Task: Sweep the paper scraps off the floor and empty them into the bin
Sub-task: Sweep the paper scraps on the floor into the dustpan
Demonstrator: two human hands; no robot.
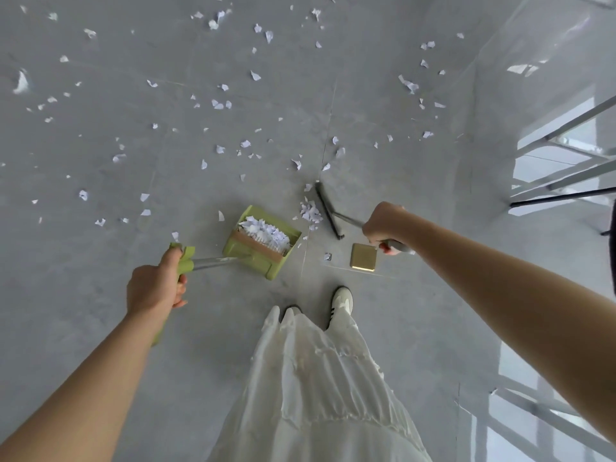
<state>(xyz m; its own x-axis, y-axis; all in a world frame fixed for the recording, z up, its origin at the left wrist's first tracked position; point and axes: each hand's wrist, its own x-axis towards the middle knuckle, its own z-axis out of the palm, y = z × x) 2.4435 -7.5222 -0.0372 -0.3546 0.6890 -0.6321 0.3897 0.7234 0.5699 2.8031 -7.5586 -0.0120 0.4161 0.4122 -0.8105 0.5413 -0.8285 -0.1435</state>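
Observation:
A green dustpan (263, 245) rests on the grey floor, holding a heap of white paper scraps (265, 232). My left hand (156, 286) grips the green handle of its long metal pole. My right hand (385, 226) holds the broom handle. The dark broom head (328, 210) lies on the floor to the right of the dustpan. A small pile of scraps (310, 211) sits against the broom head's left side. Several loose scraps (218, 104) are scattered over the floor farther away. No bin is in view.
A square brass floor plate (364, 261) lies below the broom head. My white skirt and shoes (343, 300) are at the bottom centre. Metal frame legs (563, 181) and glass panels stand along the right side.

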